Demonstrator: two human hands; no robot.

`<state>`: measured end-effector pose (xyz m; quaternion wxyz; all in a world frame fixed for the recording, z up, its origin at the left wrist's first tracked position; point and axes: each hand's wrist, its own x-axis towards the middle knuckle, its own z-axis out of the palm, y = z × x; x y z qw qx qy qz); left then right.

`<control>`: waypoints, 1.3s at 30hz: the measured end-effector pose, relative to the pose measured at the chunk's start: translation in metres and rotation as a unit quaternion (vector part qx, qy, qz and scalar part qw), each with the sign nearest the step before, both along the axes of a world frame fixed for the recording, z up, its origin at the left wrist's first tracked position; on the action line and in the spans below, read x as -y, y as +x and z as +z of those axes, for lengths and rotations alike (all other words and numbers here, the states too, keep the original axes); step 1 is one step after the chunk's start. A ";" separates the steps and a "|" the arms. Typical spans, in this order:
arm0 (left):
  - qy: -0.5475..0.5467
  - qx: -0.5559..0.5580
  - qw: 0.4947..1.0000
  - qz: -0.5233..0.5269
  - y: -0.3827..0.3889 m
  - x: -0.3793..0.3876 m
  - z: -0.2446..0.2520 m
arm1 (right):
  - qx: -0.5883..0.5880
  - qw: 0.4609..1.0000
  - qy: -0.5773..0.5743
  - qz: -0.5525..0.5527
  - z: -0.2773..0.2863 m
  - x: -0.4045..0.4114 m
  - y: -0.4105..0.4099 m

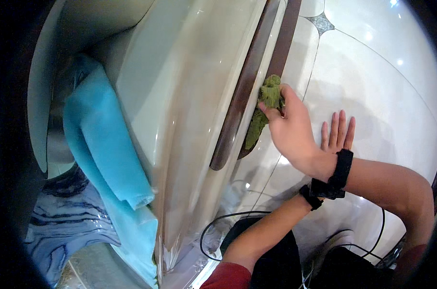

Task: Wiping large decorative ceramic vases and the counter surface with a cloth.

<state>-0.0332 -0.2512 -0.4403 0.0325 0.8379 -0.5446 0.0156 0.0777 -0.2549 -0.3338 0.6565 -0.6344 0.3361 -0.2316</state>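
Note:
My right hand [292,126] crosses over my left forearm and grips a crumpled green cloth [271,95] between thumb and fingers. The cloth lies against the lower edge of a glossy cream panel [189,108], beside its dark brown strip [236,104]; part of it trails down along the base. Beyond the right wrist, my left hand [338,133] rests on the pale floor tiles [370,90] with its fingers extended, holding nothing. The right wrist hides part of that hand. Both wrists carry black bands.
A turquoise cloth [106,133] is draped at the left, beside a blue-and-white marbled surface [66,224]. A black cable [203,234] loops near my knees. A light shoe [343,238] shows at the lower right. The panel's raised edge runs diagonally past my hands.

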 end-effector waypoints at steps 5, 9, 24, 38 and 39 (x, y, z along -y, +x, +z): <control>-0.098 -0.206 0.973 -0.015 0.010 -0.007 0.013 | -0.035 0.999 -0.035 0.002 -0.012 0.031 0.014; -0.048 -0.150 0.987 -0.030 0.011 -0.008 0.008 | -0.051 0.987 -0.122 -0.095 -0.017 0.001 0.019; -0.140 -0.253 0.957 -0.031 0.009 -0.010 0.010 | -0.104 0.979 -0.167 0.052 -0.022 0.035 0.003; -0.040 -0.301 0.953 -0.019 0.005 -0.006 0.019 | -0.093 0.931 -0.352 -0.013 -0.058 0.118 0.041; 0.056 -0.357 0.932 -0.013 0.007 -0.006 0.021 | -0.098 0.941 -0.323 0.012 -0.054 0.104 0.035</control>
